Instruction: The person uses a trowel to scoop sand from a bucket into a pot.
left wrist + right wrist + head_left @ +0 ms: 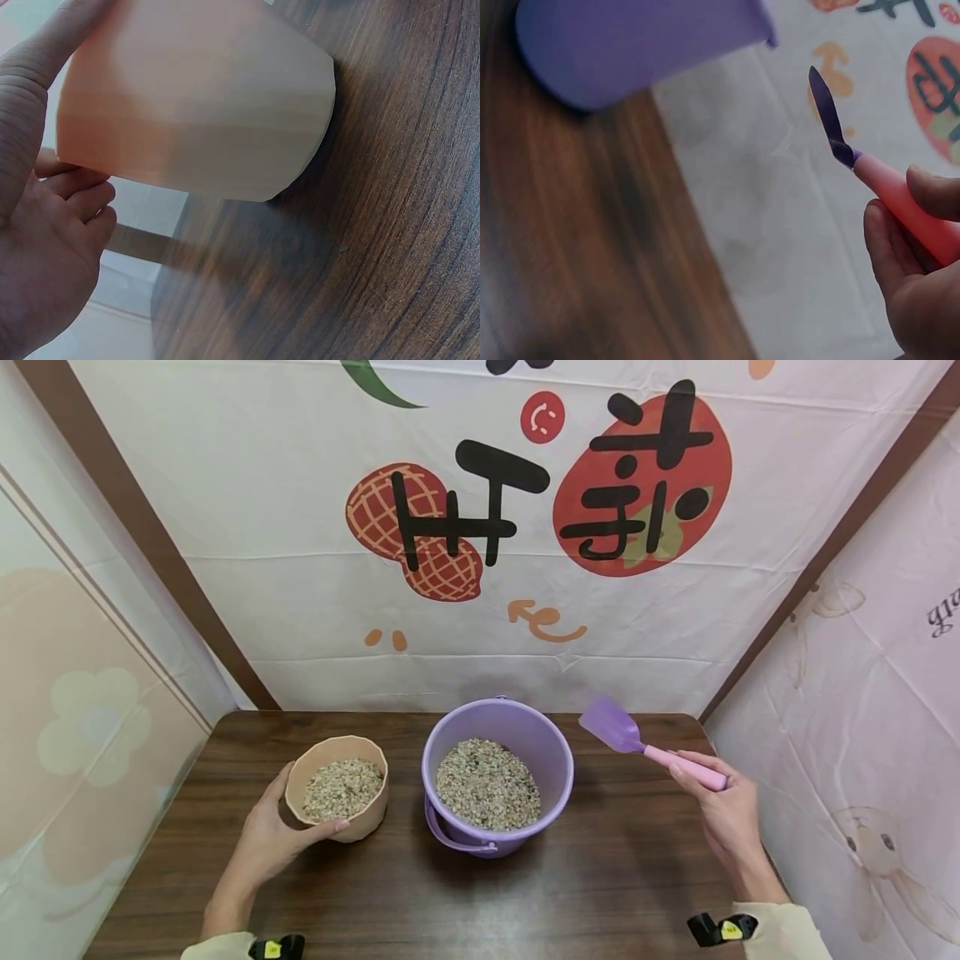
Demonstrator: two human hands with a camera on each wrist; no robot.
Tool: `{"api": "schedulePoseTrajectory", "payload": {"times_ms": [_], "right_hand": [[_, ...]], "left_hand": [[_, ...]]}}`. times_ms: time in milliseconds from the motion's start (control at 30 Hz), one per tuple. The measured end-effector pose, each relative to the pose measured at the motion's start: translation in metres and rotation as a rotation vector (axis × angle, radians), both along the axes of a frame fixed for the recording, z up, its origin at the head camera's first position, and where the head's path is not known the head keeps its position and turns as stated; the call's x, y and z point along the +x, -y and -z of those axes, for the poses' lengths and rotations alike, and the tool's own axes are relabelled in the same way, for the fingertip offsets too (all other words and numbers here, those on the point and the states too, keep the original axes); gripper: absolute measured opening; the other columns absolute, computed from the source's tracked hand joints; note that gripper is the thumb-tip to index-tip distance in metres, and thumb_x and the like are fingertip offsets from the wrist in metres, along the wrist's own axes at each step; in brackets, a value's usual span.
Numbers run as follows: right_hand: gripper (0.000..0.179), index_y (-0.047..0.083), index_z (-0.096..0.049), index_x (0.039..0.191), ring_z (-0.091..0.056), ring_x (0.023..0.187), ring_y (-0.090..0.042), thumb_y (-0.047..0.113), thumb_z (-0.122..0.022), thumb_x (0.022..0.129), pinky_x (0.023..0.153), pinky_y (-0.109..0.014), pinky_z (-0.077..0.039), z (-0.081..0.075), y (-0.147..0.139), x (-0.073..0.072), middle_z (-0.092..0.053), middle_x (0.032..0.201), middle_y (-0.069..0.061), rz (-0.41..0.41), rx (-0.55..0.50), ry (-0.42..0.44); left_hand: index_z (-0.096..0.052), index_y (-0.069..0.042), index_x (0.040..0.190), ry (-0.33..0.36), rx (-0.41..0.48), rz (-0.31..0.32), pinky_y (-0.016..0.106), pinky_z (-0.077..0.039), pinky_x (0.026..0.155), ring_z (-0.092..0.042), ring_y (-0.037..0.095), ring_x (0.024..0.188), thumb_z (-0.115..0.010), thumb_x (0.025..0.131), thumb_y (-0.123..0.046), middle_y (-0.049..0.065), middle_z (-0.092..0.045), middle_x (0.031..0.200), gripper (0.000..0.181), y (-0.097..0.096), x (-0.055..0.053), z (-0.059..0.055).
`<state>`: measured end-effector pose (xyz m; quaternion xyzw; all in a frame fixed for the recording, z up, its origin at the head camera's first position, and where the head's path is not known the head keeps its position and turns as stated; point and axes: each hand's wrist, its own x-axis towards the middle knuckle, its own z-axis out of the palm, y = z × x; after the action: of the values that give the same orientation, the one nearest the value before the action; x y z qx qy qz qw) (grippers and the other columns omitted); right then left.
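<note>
On the left of the table, a peach faceted flowerpot [363, 828] holds a layer of pale gravel [341, 787]. My left hand [273, 835] grips this pot from its left side, thumb along the near wall and fingers round the far side; the left wrist view shows the pot's wall [202, 105] close up. To the right, my right hand [727, 802] holds a small toy shovel by its pink handle [693, 768]. Its purple blade [611, 724] points left, raised beside the bucket. Between the hands stands a purple bucket [555, 777] with similar gravel [487, 785] inside.
The bucket's purple handle [450, 842] hangs down at its near left side. A dark wooden table [525, 910] carries everything. Printed white cloth [300, 610] hangs behind the table's far edge, and more cloth [862, 735] hangs along the right side.
</note>
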<state>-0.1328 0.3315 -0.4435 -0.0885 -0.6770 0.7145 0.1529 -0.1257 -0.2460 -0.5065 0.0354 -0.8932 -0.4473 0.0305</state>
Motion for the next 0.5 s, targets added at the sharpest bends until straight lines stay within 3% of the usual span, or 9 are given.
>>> {"api": "schedulePoseTrajectory", "payload": {"times_ms": [500], "right_hand": [[0.042,-0.008,-0.069,0.12,-0.069,0.085,-0.004,0.007,-0.085,0.083,0.07,-0.017,-0.055,0.071,-0.026,-0.002,-0.077,0.096,0.007,0.091,0.096,0.149]], "left_hand": [[-0.013,-0.005,0.163,-0.004,-0.005,0.002,0.074,-0.028,0.107,-0.027,0.054,0.142,-0.094,0.071,-0.041,0.032,-0.028,0.158,0.128,0.0,0.001,-0.001]]}}
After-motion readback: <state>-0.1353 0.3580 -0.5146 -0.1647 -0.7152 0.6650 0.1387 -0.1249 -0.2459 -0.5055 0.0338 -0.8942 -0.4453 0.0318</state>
